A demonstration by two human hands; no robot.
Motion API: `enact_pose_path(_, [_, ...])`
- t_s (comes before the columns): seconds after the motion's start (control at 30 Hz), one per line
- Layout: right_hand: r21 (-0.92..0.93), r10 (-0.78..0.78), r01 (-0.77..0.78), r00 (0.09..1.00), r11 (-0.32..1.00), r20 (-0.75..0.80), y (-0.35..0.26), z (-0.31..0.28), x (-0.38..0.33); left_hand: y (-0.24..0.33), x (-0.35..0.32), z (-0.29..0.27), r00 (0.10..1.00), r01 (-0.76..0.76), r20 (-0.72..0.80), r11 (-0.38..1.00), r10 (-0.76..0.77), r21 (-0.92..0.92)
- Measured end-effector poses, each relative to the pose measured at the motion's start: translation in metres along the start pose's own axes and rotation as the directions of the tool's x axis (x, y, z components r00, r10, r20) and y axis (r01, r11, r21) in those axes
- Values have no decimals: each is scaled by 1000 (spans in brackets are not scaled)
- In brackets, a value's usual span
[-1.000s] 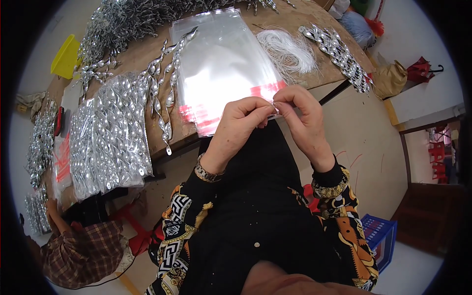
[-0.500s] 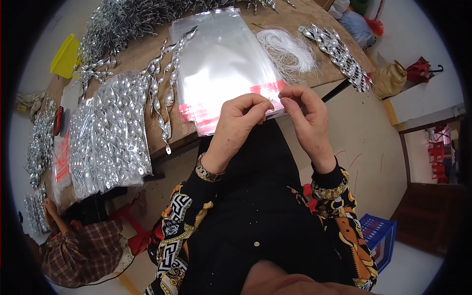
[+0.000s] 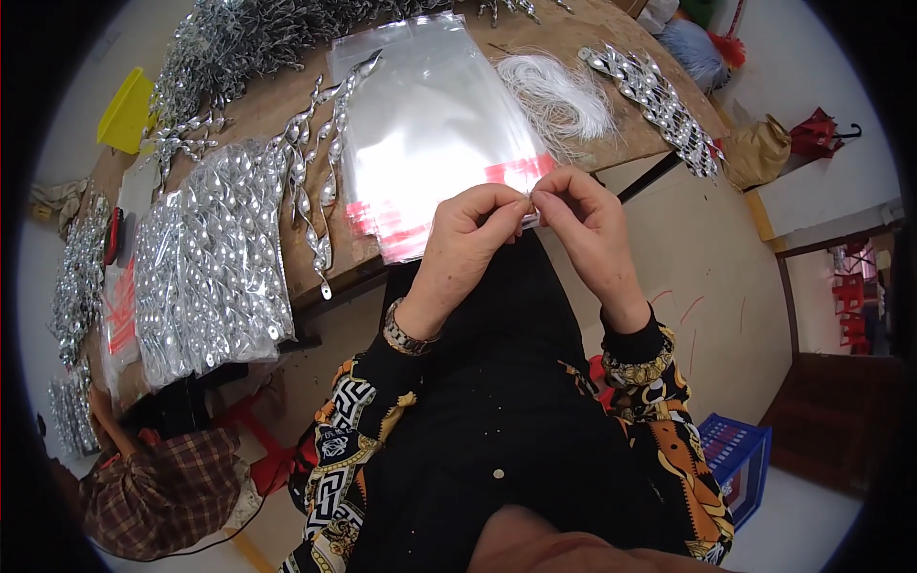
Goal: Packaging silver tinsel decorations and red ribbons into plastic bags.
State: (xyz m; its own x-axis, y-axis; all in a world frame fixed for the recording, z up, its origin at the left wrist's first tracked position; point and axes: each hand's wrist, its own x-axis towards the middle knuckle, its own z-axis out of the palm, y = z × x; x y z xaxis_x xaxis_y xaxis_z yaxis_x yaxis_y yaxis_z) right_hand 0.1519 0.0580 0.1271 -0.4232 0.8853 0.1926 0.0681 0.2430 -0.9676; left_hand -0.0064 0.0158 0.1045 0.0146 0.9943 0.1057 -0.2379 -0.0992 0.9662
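My left hand and my right hand meet over the near edge of the table, thumbs and forefingers pinched tip to tip. Whatever lies between the fingertips is too small to make out. Just beyond them is a stack of clear plastic bags with red-printed near ends. Behind my right hand lies a bundle of white string. Left of the bags are loose silver twisted strips, one hanging over the table edge.
Bagged silver spirals cover the left of the table. More silver strips lie at the right corner. A heap of silver tinsel and a yellow basin are at the back left. A person in a plaid shirt is at lower left.
My right hand has moved slightly left, so its fingertips now touch those of my left hand. The left hand has barely shifted.
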Motion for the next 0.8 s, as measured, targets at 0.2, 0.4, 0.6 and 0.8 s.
enact_pose_path(0.2, [2, 7, -7, 1000, 1000, -4, 5, -1, 1, -5, 0, 0, 1000, -10, -5, 1000, 10, 14])
enact_pose_path(0.4, [-119, -108, 90, 983, 989, -151, 1, 7, -6, -8, 1, -2, 999, -18, -26, 1000, 18, 7])
enact_pose_path(0.6, [-377, -375, 317, 923, 870, -89, -4, 10, -9, -7, 1, 2, 997, -33, -71, 999, 31, -20])
enact_pose_path(0.8, [-412, -385, 311, 917, 857, -109, 2, 11, -7, -7, 0, 1, 999, -22, -38, 999, 23, 29])
